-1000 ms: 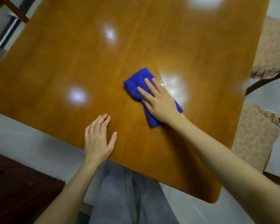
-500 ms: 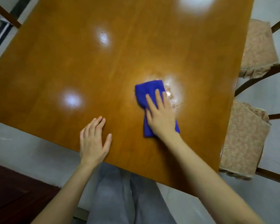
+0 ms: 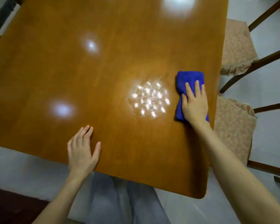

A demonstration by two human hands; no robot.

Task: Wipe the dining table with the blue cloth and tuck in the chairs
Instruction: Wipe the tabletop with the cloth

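The glossy brown dining table (image 3: 113, 65) fills most of the view. A folded blue cloth (image 3: 188, 79) lies on it close to the right edge. My right hand (image 3: 195, 102) presses flat on the cloth with straight fingers. My left hand (image 3: 82, 151) rests flat on the table near its front edge, fingers spread. A wet streaky patch (image 3: 149, 100) glints on the wood just left of the cloth. Two chairs with beige patterned cushions stand along the right side, the far chair (image 3: 236, 46) and the near chair (image 3: 231, 128), their seats partly under the tabletop.
Pale floor (image 3: 268, 88) shows right of the table and below its front edge. A dark wooden piece of furniture (image 3: 11, 206) sits at the lower left. My grey trousers (image 3: 120, 202) are visible under the front edge. Bright light reflections dot the tabletop.
My right hand has slid the blue cloth from the table's middle to near the right edge, leaving a wet streaky patch. My left hand stays flat near the front edge.
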